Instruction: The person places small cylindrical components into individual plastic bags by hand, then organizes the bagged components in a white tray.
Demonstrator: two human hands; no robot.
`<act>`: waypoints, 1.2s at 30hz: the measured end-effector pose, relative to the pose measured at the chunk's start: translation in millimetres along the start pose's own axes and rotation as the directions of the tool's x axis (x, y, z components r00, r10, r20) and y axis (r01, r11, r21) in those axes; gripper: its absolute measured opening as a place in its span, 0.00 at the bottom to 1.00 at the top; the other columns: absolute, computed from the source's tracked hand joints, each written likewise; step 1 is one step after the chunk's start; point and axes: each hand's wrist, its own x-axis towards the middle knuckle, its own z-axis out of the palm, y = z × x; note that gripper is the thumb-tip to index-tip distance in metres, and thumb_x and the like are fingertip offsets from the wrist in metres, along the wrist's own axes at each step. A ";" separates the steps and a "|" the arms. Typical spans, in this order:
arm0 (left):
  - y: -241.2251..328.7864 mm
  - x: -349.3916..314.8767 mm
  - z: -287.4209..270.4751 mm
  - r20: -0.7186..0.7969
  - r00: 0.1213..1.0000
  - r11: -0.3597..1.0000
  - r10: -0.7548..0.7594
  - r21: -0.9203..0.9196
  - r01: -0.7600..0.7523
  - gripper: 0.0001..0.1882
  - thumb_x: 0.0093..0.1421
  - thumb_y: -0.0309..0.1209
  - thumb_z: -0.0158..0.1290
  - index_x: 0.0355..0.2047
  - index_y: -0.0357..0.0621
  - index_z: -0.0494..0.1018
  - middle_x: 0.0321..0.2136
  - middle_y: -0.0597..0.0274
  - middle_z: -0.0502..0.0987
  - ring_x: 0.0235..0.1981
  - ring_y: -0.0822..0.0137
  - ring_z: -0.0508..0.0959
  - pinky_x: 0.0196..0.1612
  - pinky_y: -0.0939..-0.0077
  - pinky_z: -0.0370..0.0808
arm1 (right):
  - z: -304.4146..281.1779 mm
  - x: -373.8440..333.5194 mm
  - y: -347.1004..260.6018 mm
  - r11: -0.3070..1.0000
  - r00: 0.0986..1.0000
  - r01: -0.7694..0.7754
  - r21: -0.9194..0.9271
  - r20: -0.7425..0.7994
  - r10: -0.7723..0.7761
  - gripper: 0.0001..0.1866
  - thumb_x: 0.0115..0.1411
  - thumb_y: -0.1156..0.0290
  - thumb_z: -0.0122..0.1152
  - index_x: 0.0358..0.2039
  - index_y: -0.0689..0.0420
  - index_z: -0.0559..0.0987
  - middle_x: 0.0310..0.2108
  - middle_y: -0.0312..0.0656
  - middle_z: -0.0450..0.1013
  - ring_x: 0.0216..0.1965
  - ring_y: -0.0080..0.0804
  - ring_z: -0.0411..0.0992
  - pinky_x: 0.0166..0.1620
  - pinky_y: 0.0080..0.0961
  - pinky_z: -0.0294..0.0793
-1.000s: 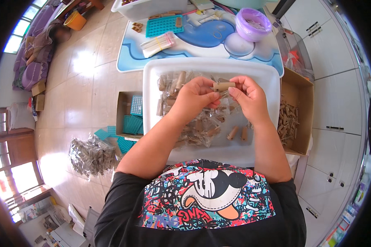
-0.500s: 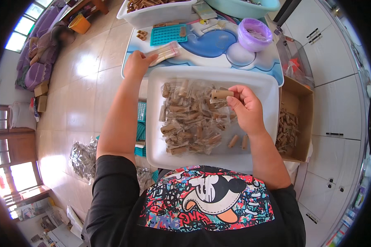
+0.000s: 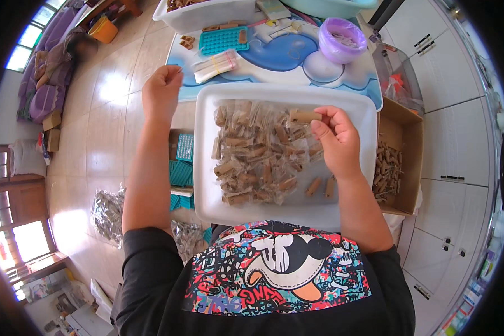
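Note:
Over the far right of the white tray [image 3: 285,215], my right hand [image 3: 340,137] pinches a tan cylindrical piece [image 3: 304,116] by its right end. My left hand [image 3: 161,92] is up beyond the tray's far left corner, its fingers curled together. Whatever it pinches, if anything, is too small to make out. A banded bundle of thin clear bags [image 3: 214,66] lies on the table to the right of that hand. Many tan pieces in clear bags [image 3: 257,151] fill the left and middle of the tray. Two loose tan pieces [image 3: 313,186] lie at its near right.
A cardboard box [image 3: 403,193] of similar pieces stands right of the tray. On the table [image 3: 179,87] are a teal gridded tray [image 3: 210,42], a purple lined bowl [image 3: 341,56] and a white bin [image 3: 201,19]. Stacked teal trays [image 3: 180,173] sit on the left.
My left hand has left the bag bundle and moved left and slightly toward me. The right hand still holds the tan piece in nearly the same place. The view has shifted a little.

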 end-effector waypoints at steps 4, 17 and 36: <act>66.0 -58.0 20.2 0.308 0.943 0.920 -0.123 -0.322 0.225 0.05 0.51 0.26 0.54 0.28 0.37 0.73 0.20 0.65 0.74 0.20 0.77 0.72 0.24 0.85 0.70 | -1.8 -1.5 -11.0 0.984 0.994 0.068 0.162 -0.100 -0.052 0.11 0.55 0.74 0.56 0.39 0.62 0.70 0.27 0.32 0.68 0.27 0.16 0.64 0.31 0.12 0.65; 88.5 -110.7 59.5 0.633 0.759 0.803 -0.155 -0.366 0.470 0.05 0.51 0.27 0.57 0.24 0.38 0.73 0.20 0.64 0.74 0.20 0.76 0.72 0.25 0.84 0.72 | -9.5 -2.7 2.9 0.981 0.974 0.170 0.092 -0.167 -0.153 0.12 0.55 0.75 0.57 0.40 0.61 0.71 0.28 0.32 0.69 0.29 0.16 0.65 0.33 0.12 0.65; 83.5 -120.2 70.0 0.904 0.426 0.662 -0.041 -0.294 0.689 0.16 0.54 0.32 0.54 0.39 0.34 0.70 0.29 0.59 0.76 0.31 0.71 0.76 0.35 0.81 0.72 | -16.1 -1.1 0.8 0.987 0.974 -0.149 -0.067 0.159 0.158 0.10 0.53 0.73 0.59 0.35 0.62 0.74 0.23 0.29 0.69 0.23 0.12 0.61 0.25 0.12 0.60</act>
